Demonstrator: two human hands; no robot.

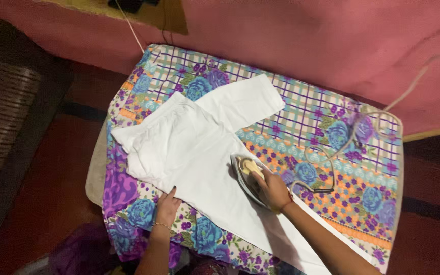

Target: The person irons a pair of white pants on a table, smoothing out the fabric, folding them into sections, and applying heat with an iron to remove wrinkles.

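Two hands are at work, both in the lower middle of the frame. Your right hand (272,189) is wrapped shut around the handle of the iron (249,175), which sits flat on the white garment (194,153) near frame centre. Your left hand (167,206) lies flat and open, fingers together, its tips pressing the garment's lower left edge where the cloth meets the floral sheet (332,168) that covers the tabletop.

Garment position: spread diagonally from the upper centre down to the lower right, with a folded, bunched part at the left and one sleeve-like panel reaching toward the upper middle.

Judgement on doing the pass well: keep the left hand pulling the cloth gently taut away from the iron, and well apart from the soleplate. Run the iron in long strokes along the length of the cloth, not across the bunched folds at the left, which should be flattened by hand first. Do not let the iron rest in one spot.

The cord (332,153) loops across the sheet at the right and runs up toward the pink wall (332,40); keep it behind the iron, off the white cloth.
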